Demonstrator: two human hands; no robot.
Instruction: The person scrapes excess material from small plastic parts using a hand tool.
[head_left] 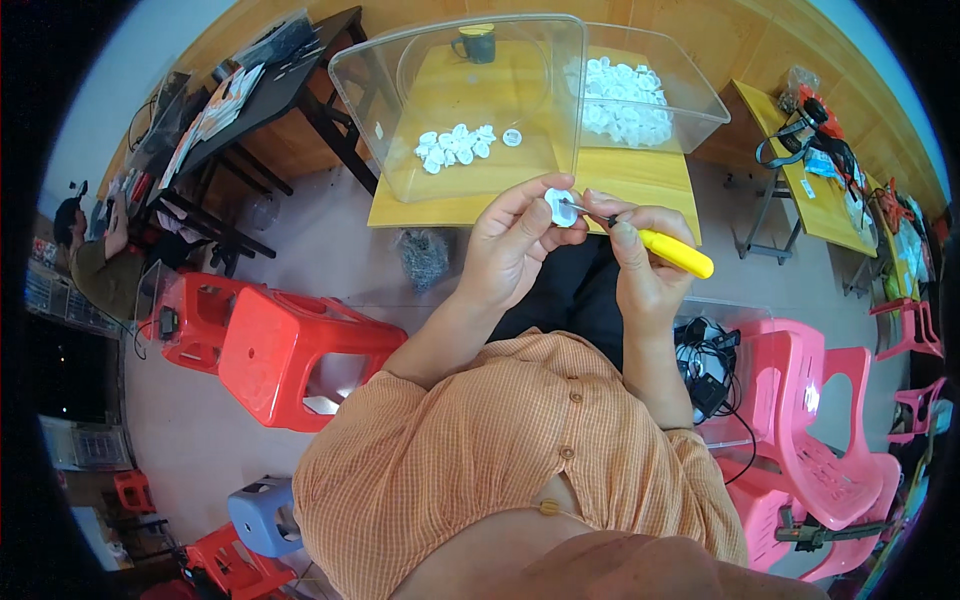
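My left hand (508,245) pinches a small round white plastic piece (557,213) between thumb and fingers, above the near edge of the yellow table (640,182). The yellow-handled screwdriver (678,253) is gripped in my right hand (650,285). Its thin metal shaft points left, and the tip meets the face of the white piece; the exact contact is too small to make out. Beyond my hands, a clear plastic bin (490,185) holds a loose group of similar white pieces (455,147). To its right, another clear bin (690,115) contains a large heap of them (625,103).
A dark mug (477,45) stands at the back of the table. Red stools (265,360) are to my left, pink chairs (800,400) to my right. Black cables (708,380) lie in a box beside my right arm. Another person (105,255) is at the far left.
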